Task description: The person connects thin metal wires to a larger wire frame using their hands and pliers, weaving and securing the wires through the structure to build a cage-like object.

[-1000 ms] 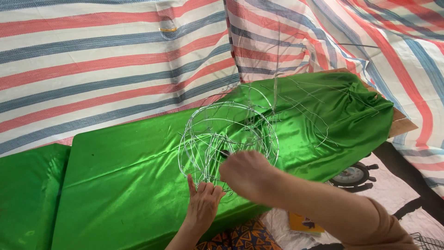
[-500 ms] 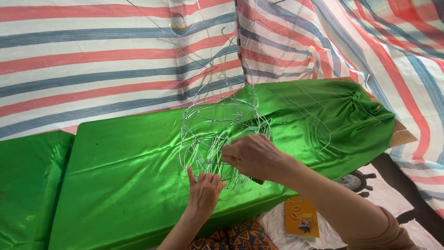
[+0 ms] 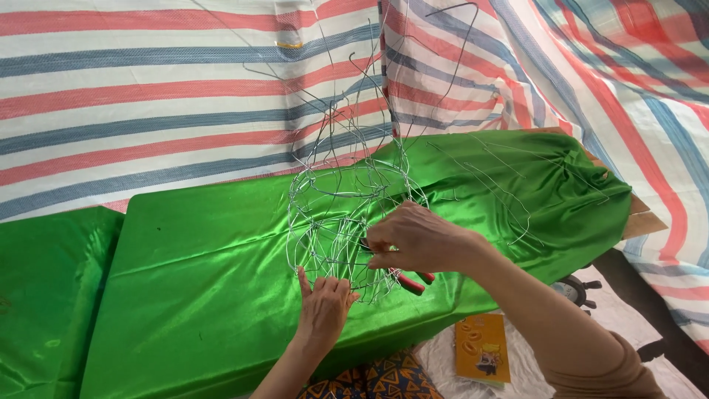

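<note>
Clearly, the head view looks down on a wire frame, a rounded cage of thin silvery wire, standing on a table draped in shiny green cloth. Loose ends of the wire rise from the top of the frame toward the striped tarpaulin hung behind the table. The frame sits near the middle of the cloth, just in front of the person.

The left hand is open, fingers spread, its fingertips touching the lower rim of the frame and bracing it from the near side; it grips nothing. The right hand is clenched around a pair of red-handled pliers, whose handles stick out below the palm, while the nose is hidden among the wires, so what it bites cannot be told.

More loose lengths of wire lie on the cloth to the right, well apart from both hands. On the ground below the table edge lies a small yellow booklet.

As a judgement, twisting a joint here goes best with the left hand pressing the frame firmly down so it does not roll, and the pliers turned in short, even motions close to the crossing, keeping the sharp free ends pointed away from the fingers.
</note>
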